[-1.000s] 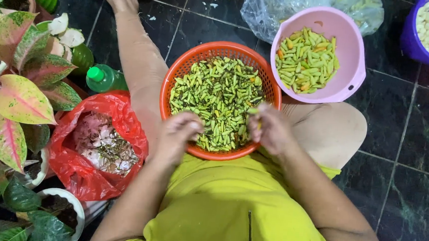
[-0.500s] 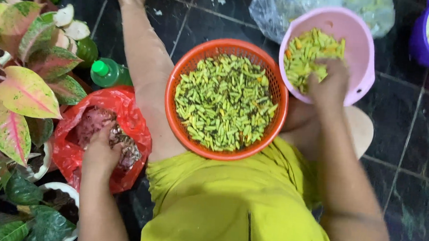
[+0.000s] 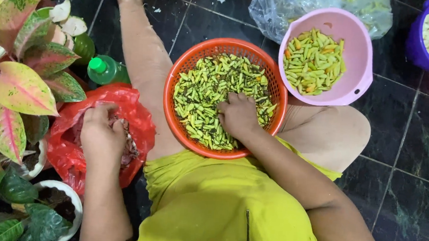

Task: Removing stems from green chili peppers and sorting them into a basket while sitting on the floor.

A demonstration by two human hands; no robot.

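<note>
With the orange basket (image 3: 175, 107) resting on my lap above the dark tiled floor (image 3: 414, 149), I press my right hand (image 3: 237, 116), fingers curled together, into its green chillies (image 3: 201, 99), gathering few at once, while my left hand (image 3: 102, 133), fingers closed, rests in the red bag (image 3: 144, 120).

Three baskets: one orange (image 3: 176, 90), one pink (image 3: 350, 87), one purple (image 3: 415, 49); one red bag (image 3: 141, 125); one green bottle (image 3: 104, 70).
</note>
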